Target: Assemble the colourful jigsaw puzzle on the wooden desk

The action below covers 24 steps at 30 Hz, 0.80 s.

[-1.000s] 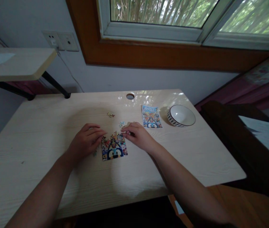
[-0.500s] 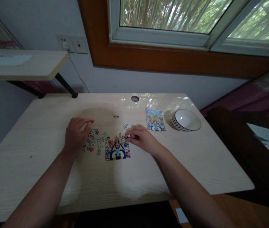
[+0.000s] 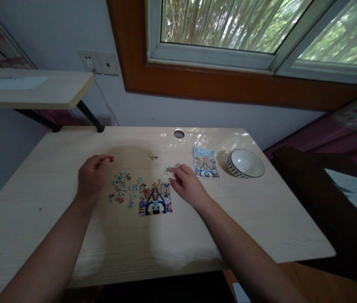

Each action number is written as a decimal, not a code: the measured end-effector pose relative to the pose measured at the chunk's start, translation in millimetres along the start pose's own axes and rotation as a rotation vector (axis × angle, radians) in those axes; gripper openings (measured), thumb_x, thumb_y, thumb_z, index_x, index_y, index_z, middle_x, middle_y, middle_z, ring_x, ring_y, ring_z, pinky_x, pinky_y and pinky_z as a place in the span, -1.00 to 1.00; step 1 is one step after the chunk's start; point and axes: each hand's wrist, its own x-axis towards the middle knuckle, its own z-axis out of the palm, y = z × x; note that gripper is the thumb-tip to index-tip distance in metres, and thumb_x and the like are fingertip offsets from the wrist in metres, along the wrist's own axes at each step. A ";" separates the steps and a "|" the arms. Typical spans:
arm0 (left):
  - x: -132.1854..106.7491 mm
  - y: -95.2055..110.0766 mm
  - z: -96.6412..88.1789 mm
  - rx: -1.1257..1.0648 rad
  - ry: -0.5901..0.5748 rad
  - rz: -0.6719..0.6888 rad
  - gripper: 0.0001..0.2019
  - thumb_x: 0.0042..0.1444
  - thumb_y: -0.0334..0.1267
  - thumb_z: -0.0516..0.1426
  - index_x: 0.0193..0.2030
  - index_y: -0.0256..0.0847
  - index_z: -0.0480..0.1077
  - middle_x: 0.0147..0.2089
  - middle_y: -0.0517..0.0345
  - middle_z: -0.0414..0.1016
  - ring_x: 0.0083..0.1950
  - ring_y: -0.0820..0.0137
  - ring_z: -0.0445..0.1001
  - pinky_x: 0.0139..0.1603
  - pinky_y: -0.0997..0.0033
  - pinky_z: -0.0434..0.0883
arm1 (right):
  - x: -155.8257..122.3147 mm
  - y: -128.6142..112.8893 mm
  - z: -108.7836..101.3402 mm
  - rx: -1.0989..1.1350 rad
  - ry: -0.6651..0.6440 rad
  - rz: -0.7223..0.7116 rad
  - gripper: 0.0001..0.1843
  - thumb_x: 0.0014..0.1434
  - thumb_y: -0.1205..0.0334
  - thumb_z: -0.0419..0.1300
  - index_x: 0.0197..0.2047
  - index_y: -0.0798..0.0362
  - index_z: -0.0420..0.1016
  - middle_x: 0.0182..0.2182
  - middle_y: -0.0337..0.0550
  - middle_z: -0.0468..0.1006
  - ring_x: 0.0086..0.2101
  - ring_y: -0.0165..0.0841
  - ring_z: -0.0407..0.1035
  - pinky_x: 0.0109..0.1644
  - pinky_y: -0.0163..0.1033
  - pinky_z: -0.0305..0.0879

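Note:
A partly built jigsaw (image 3: 155, 200) with a blue cartoon face lies on the light wooden table (image 3: 71, 231). Several loose pieces (image 3: 122, 186) are scattered just left of it. My left hand (image 3: 92, 175) hovers left of those pieces, fingers curled loosely, nothing visible in it. My right hand (image 3: 187, 185) rests at the jigsaw's upper right corner, its fingertips touching a small loose piece (image 3: 166, 169). Another piece (image 3: 152, 156) lies farther back.
A printed reference picture (image 3: 205, 162) lies right of my right hand, beside an empty white bowl (image 3: 245, 163). A cable hole (image 3: 179, 134) sits near the table's back edge. A side shelf (image 3: 33, 88) juts out at upper left. A dark chair (image 3: 323, 189) stands to the right.
My left hand has drawn back leftward off the jigsaw, uncovering the loose pieces. My right hand has shifted from the jigsaw's top edge toward the loose piece behind it.

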 end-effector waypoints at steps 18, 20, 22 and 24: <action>-6.8 -1.3 7.5 0.060 -0.080 0.173 -0.76 0.28 -0.11 0.13 -0.15 -0.10 0.62 -0.15 0.12 0.64 -0.03 0.22 0.56 0.17 0.17 0.43 | 3.3 0.2 3.5 0.003 0.011 0.028 -0.72 0.33 0.33 0.24 0.10 -0.02 0.54 -0.17 -0.09 0.45 -0.17 -0.25 0.41 -0.04 -0.13 0.39; -7.5 1.0 7.2 0.068 -0.086 0.174 -0.76 0.28 -0.11 0.12 -0.15 -0.10 0.62 -0.15 0.12 0.64 -0.03 0.22 0.56 0.16 0.16 0.44 | 3.6 0.4 3.5 -0.001 0.011 0.023 -0.71 0.34 0.33 0.22 0.10 -0.02 0.54 -0.17 -0.08 0.46 -0.16 -0.24 0.41 -0.03 -0.12 0.39; -8.0 2.7 7.1 0.081 -0.083 0.176 -0.76 0.28 -0.13 0.12 -0.16 -0.11 0.61 -0.15 0.12 0.64 -0.04 0.22 0.55 0.16 0.16 0.44 | 3.8 0.5 3.3 -0.004 0.007 0.021 -0.72 0.35 0.34 0.21 0.09 -0.01 0.55 -0.18 -0.08 0.46 -0.16 -0.24 0.41 -0.03 -0.12 0.39; -8.4 3.3 7.3 0.088 -0.079 0.182 -0.76 0.28 -0.14 0.12 -0.16 -0.11 0.61 -0.15 0.12 0.63 -0.03 0.23 0.55 0.17 0.17 0.44 | 3.7 0.5 3.1 0.002 0.006 0.024 -0.73 0.35 0.35 0.20 0.08 0.00 0.56 -0.19 -0.09 0.46 -0.17 -0.25 0.42 -0.03 -0.13 0.40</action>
